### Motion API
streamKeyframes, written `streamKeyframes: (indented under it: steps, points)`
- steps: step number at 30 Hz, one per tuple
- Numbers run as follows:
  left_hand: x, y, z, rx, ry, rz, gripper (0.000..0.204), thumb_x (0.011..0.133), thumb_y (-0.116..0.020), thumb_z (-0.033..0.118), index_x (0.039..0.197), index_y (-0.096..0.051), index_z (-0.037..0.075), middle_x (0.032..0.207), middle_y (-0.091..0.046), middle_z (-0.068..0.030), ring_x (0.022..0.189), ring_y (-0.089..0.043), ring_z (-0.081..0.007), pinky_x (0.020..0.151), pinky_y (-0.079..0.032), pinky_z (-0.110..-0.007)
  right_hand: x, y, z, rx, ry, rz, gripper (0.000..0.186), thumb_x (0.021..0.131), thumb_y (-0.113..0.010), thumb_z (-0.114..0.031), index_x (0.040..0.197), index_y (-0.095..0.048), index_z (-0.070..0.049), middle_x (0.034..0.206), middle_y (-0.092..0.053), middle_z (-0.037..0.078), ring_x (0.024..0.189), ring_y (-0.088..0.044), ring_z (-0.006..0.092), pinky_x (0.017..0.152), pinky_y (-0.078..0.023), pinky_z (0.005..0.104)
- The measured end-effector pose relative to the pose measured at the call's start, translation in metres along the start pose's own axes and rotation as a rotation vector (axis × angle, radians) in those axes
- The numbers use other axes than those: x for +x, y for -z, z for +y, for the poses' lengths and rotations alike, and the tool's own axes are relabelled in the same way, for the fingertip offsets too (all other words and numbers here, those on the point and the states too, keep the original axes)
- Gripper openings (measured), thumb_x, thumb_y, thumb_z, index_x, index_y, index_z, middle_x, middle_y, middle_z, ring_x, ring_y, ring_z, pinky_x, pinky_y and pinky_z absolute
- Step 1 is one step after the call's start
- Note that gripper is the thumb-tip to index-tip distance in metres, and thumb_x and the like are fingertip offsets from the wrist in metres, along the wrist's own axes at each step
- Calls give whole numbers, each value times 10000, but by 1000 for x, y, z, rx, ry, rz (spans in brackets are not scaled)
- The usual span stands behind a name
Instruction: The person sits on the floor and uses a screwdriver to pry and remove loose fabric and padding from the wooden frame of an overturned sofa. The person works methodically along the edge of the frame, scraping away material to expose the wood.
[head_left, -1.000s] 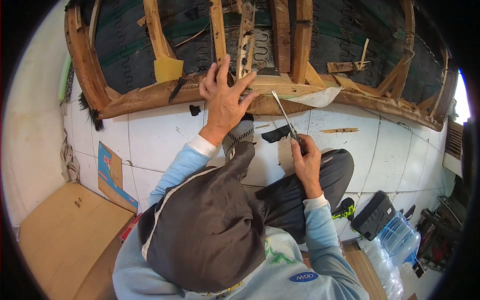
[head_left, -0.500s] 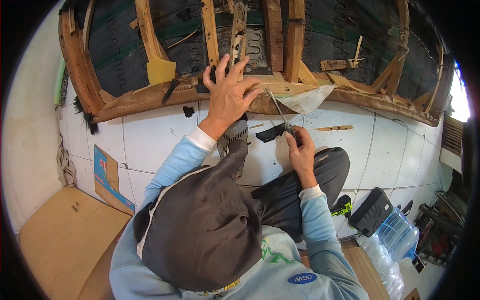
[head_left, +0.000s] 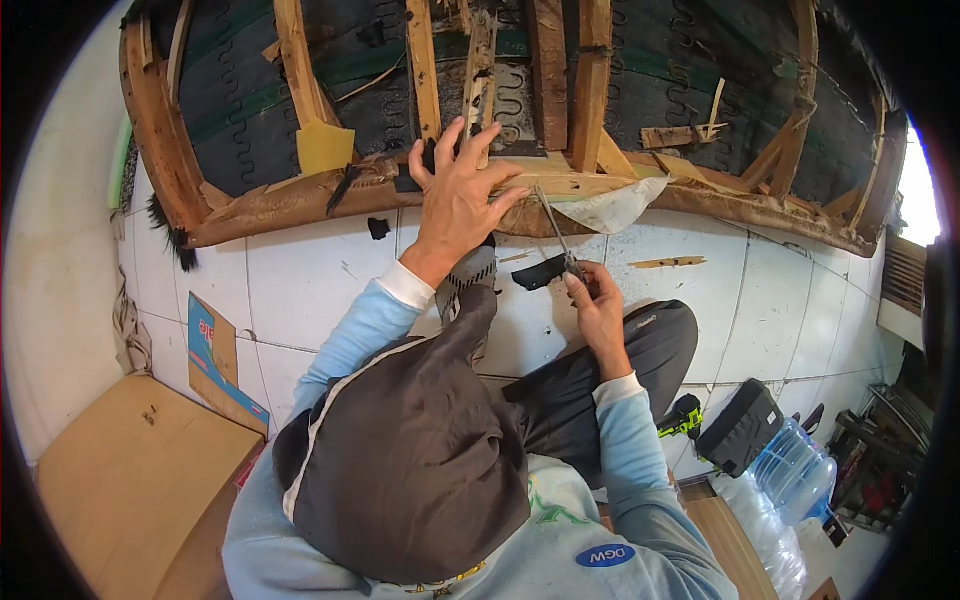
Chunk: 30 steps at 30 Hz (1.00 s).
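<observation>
the right hand (head_left: 598, 312) is closed in a fist round the handle of a thin metal tool (head_left: 553, 225), a screwdriver or tack lifter by the look of it, whose shaft runs up and away from the knuckles so that its tip meets the lower rail of the upturned sofa frame (head_left: 300, 195) just above the grip. the tool looks stiff, light and narrow, best held low on the handle as it is, since the bare shaft would likely be slippery and easy to twist. the left hand (head_left: 462, 195) lies just left of the tip, fingers spread wide and palm pressed flat on the same rail, holding nothing. the frame looks heavy and rigid, though its old wood seems splintery and likely to chip at the edges. right of the tip a flap of pale fabric (head_left: 610, 210) hangs loose from the rail, soft and limp. below the fist lies a black scrap (head_left: 540, 272) on the white tiled floor (head_left: 300, 290), and farther right a sliver of wood (head_left: 668, 263).
</observation>
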<state>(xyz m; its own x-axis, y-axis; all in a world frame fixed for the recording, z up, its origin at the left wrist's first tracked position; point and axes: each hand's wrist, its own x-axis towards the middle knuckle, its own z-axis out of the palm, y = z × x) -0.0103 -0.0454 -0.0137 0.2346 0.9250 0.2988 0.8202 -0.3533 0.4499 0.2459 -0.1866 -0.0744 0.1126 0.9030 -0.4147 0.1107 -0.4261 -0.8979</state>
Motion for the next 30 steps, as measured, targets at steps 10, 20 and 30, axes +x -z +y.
streamKeyframes:
  steps: [10,20,30]
  points:
    - [4,0,5,-1,28,10,403,842,-900,581,1067,-877,248,1542,-667,-36,1588,-369,-380,1265,-69,-692,48,61,-30,-309,102,-140,336,1032,-810,-196,1275,-767,31,1096,-809,136,1006,-743,206,935,-580,350]
    - [4,-3,4,3,26,7,392,849,-892,589,1044,-874,249,1535,-669,-30,1584,-375,-377,1266,-60,-687,49,54,-30,-221,-34,-229,317,1081,-747,-253,1242,-771,20,946,-744,67,856,-647,149,804,-541,320]
    - [4,-1,5,-9,19,8,395,851,-897,575,1074,-873,250,1530,-674,-12,1583,-383,-362,1269,-64,-679,33,37,-34,-446,365,53,256,1042,-797,-235,1055,-669,-13,824,-669,74,742,-598,198,707,-507,369]
